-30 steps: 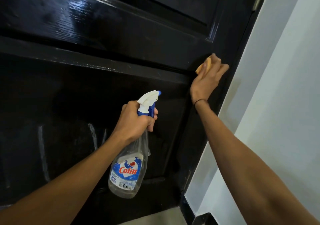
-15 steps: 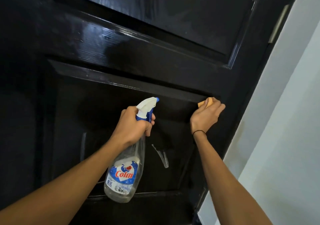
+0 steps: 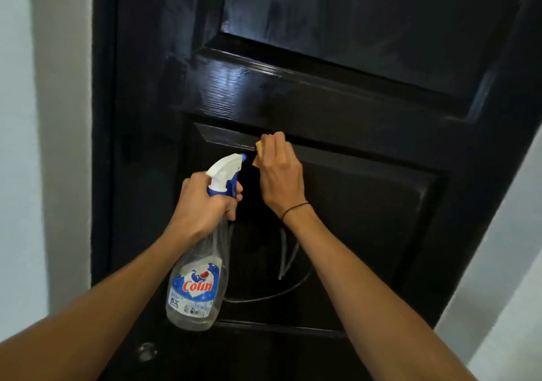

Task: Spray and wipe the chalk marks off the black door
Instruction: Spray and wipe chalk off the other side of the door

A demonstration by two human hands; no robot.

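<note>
Glossy black door (image 3: 337,102), left fingers (image 3: 231,201) gripping spray bottle (image 3: 196,286), right fingers (image 3: 275,146) pinching sponge (image 3: 258,153)

Black panelled door with chalk marks, a spray bottle and a yellow cloth held against it.

The glossy black door (image 3: 337,99) stood upright, filling most of the view, with a raised lower panel. Pale chalk marks (image 3: 286,259), two slanted strokes above a long curved line, lay on the lower panel. A clear spray bottle (image 3: 198,281) with a white and blue trigger head and a blue "Colin" label hung upright, left of the marks, nozzle aimed at the door. A small yellow cloth (image 3: 258,153) was pressed against the panel's upper edge, just right of the nozzle.
</note>
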